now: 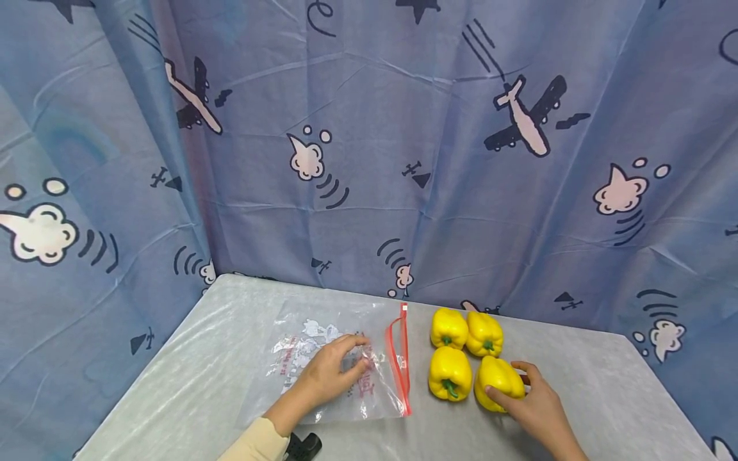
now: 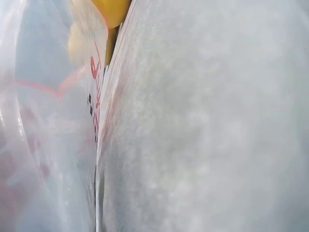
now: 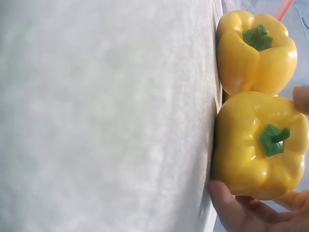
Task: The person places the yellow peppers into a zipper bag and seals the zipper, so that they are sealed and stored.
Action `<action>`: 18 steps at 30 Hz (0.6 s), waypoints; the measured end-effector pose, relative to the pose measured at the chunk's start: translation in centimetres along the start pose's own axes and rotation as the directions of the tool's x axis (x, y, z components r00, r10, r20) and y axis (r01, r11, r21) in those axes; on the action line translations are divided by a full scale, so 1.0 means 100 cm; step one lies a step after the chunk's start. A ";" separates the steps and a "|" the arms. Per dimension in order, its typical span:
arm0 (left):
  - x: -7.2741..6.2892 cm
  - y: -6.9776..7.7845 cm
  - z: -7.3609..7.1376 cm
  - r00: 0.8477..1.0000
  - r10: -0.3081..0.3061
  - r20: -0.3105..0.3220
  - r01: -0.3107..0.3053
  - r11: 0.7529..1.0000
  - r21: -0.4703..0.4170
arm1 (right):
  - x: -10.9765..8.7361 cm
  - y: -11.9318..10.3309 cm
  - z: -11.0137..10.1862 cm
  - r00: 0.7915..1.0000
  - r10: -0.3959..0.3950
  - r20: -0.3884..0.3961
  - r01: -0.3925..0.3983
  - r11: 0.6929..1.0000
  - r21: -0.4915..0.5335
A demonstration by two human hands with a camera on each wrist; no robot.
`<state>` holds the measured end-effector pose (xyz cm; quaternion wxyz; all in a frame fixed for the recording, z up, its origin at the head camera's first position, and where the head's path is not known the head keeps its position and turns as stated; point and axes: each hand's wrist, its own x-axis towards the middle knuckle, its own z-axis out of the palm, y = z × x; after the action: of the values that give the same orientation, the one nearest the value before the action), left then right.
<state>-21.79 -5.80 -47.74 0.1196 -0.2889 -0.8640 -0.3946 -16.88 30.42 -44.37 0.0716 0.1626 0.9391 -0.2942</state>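
The yellow pepper (image 1: 499,383) farthest right of the bag (image 1: 314,335) is grasped between the right hand's (image 1: 540,408) thumb and fingers; left hand (image 1: 330,369), fingers relaxed and parted, is over the bag.

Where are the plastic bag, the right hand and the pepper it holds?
Plastic bag (image 1: 308,350), head view: its printed panel.
Right hand (image 1: 540,404), head view: back of the hand.
Held pepper (image 3: 245,151), right wrist view: yellow skin beside the stem.
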 end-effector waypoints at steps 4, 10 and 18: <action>0.000 0.001 0.000 1.000 0.014 0.000 -0.014 1.000 0.001 | -0.001 0.000 -0.001 1.000 0.007 -0.003 -0.007 1.000 0.018; 0.001 0.001 0.001 1.000 0.024 -0.007 -0.024 1.000 0.015 | -0.003 0.002 -0.005 1.000 0.004 -0.017 -0.003 0.999 0.037; 0.001 0.002 0.000 1.000 0.002 0.000 -0.002 1.000 0.024 | -0.011 -0.004 -0.016 0.998 -0.046 -0.034 0.048 0.996 0.069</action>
<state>-21.75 -5.62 -47.55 0.1234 -0.2882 -0.8684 -0.3843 -16.01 30.77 -42.61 0.0435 0.1475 0.9328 -0.3259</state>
